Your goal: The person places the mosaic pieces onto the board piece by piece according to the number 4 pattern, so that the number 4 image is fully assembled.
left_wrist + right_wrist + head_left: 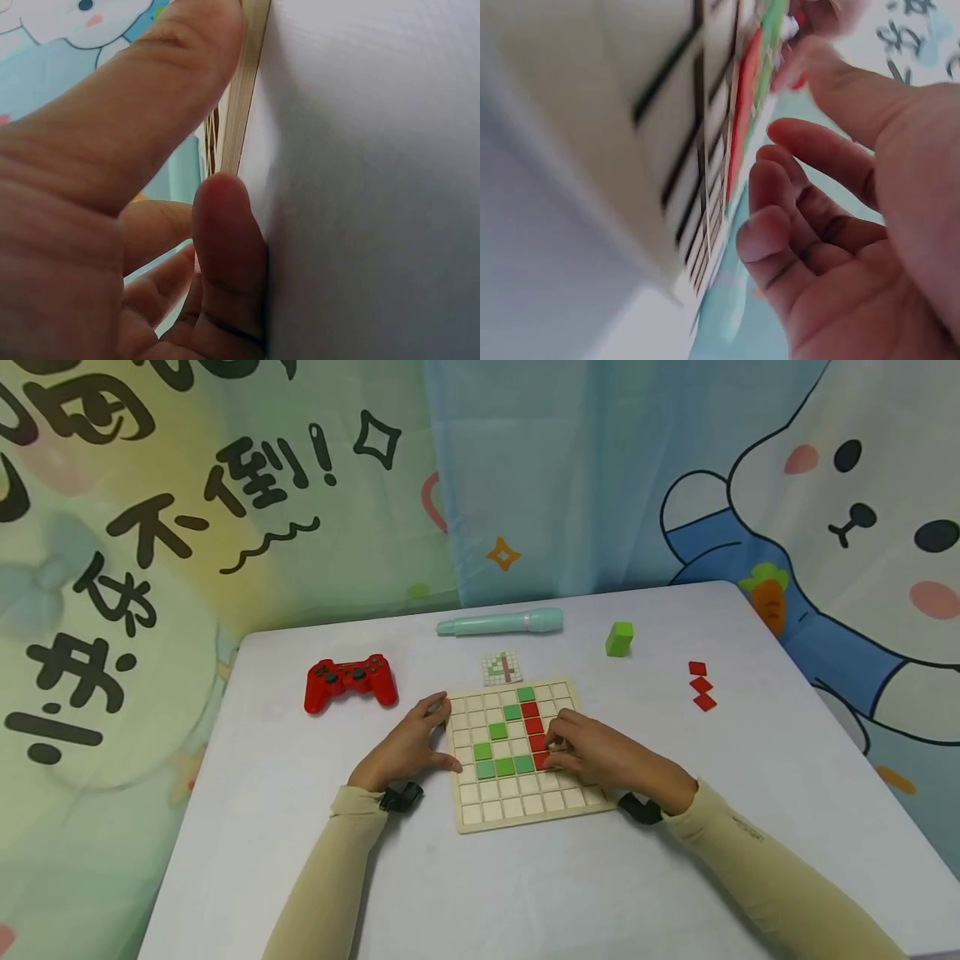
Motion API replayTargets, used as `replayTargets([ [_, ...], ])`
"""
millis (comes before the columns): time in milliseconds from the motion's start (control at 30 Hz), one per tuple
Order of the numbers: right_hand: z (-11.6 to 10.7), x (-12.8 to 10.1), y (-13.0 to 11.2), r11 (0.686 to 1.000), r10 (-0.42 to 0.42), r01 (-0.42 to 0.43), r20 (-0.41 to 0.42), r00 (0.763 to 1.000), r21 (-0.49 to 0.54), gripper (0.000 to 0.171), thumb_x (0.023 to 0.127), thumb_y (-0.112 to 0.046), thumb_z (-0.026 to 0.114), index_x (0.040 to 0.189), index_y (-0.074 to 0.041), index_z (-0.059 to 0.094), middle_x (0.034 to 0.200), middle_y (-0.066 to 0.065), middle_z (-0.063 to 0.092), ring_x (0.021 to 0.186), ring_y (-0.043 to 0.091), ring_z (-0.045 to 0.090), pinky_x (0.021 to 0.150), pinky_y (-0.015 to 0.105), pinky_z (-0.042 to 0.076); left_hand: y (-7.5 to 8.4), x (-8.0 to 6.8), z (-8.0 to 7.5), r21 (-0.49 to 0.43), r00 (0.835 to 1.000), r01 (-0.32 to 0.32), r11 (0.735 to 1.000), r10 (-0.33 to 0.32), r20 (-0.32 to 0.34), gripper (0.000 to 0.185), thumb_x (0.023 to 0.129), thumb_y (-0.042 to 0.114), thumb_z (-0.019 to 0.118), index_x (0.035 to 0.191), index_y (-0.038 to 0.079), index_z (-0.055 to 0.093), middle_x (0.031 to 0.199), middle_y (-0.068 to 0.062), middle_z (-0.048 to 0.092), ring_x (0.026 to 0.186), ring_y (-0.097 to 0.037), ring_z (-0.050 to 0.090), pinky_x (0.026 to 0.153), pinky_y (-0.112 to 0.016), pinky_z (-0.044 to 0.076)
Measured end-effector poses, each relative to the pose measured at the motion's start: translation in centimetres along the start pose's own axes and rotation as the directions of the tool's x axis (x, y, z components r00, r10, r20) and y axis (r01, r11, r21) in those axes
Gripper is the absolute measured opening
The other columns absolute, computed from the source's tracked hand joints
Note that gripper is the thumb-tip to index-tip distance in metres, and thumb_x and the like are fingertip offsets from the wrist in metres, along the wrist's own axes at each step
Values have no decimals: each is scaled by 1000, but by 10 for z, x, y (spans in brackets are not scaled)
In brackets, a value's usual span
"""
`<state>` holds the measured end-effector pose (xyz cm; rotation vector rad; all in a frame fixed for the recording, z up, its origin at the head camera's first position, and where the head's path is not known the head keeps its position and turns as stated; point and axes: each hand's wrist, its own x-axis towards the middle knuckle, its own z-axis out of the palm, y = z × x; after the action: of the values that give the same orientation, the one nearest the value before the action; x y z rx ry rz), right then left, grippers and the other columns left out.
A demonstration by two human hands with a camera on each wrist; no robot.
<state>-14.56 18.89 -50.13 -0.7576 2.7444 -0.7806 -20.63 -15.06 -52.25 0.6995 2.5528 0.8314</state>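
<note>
A square wooden grid board (480, 814) lies on the table, with green tiles (498, 732) and a column of red tiles (533, 726) set in its cells. My left hand (405, 743) is at the board's left edge, thumb and fingers spread along it; the left wrist view shows the thumb (180, 67) against the wooden side. Over the board's right part, my right hand (611, 750) has its thumb and fingertips at the lower red tiles. In the right wrist view its fingers (769, 176) are loosely bent, with nothing visible between them and the palm.
Behind the board lies a small pattern card (501, 668) with a similar coloured grid, and beyond it a mint-green pen-shaped object (499, 623). A red game controller (351, 682) lies left, a green block (619, 639) stands back right, and loose red tiles (701, 685) lie far right.
</note>
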Motion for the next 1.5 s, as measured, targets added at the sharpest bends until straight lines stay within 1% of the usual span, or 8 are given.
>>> replayTargets([
  [200, -27, -34, 33, 991, 136, -134, -227, 964, 23, 15, 103, -16, 71, 117, -9, 69, 107, 3, 67, 90, 14, 59, 76, 24, 54, 1, 0, 1, -1, 1000, 5, 1000, -5, 5, 114, 79, 35, 95, 167, 5, 29, 179, -12, 21, 166, -35, 23, 130, -49, 35],
  [433, -57, -89, 91, 938, 342, -330, -471, 813, 111, 25, 108, -12, 62, 131, -2, 64, 119, 21, 69, 100, 32, 63, 78, 7, 40, 0, 0, 2, 2, 1000, 11, 1000, -11, 2, 114, 79, 36, 95, 167, 5, 29, 179, -11, 21, 166, -34, 23, 131, -50, 35],
  [500, -61, -101, 106, 905, 416, -400, -489, 767, 144, 30, 110, -15, 59, 135, 1, 61, 124, 25, 66, 106, 37, 62, 83, 14, 44, -2, 0, 3, 3, 1000, 10, 1000, -10, -1, 114, 79, 36, 95, 167, 6, 29, 179, -11, 22, 166, -35, 24, 130, -50, 35],
  [600, -60, -113, 123, 836, 539, -517, -457, 708, 186, 40, 112, -24, 56, 140, 4, 56, 132, 30, 60, 115, 46, 59, 91, 39, 56, -3, 0, 5, -3, 1000, 13, 1000, -13, 3, 114, 79, 36, 95, 168, 7, 29, 179, -11, 21, 166, -35, 24, 130, -51, 36],
  [733, -57, -120, 138, 770, 630, -601, -400, 666, 213, 49, 112, -29, 56, 143, 7, 52, 138, 34, 54, 121, 53, 55, 97, 67, 54, -3, 0, 5, -19, 1000, 19, 1000, -19, 11, 115, 79, 36, 95, 168, 8, 28, 180, -10, 20, 166, -34, 22, 131, -51, 35],
  [933, -53, -120, 150, 759, 646, -613, -364, 671, 219, 53, 110, -33, 60, 142, 8, 53, 133, 33, 53, 114, 48, 55, 90, 59, 54, -4, 0, 5, -3, 1000, 19, 1000, -19, -1, 115, 79, 38, 95, 168, 8, 29, 180, -8, 20, 167, -33, 23, 131, -50, 35],
  [1233, -50, -118, 154, 792, 604, -589, -349, 716, 162, 60, 105, -37, 69, 137, 11, 55, 124, 32, 48, 104, 42, 51, 85, 49, 53, -3, -2, 4, -10, 1000, 11, 1000, -11, -1, 114, 80, 38, 95, 168, 6, 29, 180, -9, 20, 167, -34, 22, 130, -51, 35],
  [1500, -48, -114, 158, 828, 544, -551, -392, 742, 106, 40, 103, -21, 71, 125, 11, 59, 111, 26, 49, 95, 35, 50, 71, 30, 44, -3, -1, 4, -2, 1000, 2, 1000, -2, -1, 114, 80, 37, 95, 167, 6, 30, 180, -10, 21, 166, -36, 23, 130, -52, 35],
])
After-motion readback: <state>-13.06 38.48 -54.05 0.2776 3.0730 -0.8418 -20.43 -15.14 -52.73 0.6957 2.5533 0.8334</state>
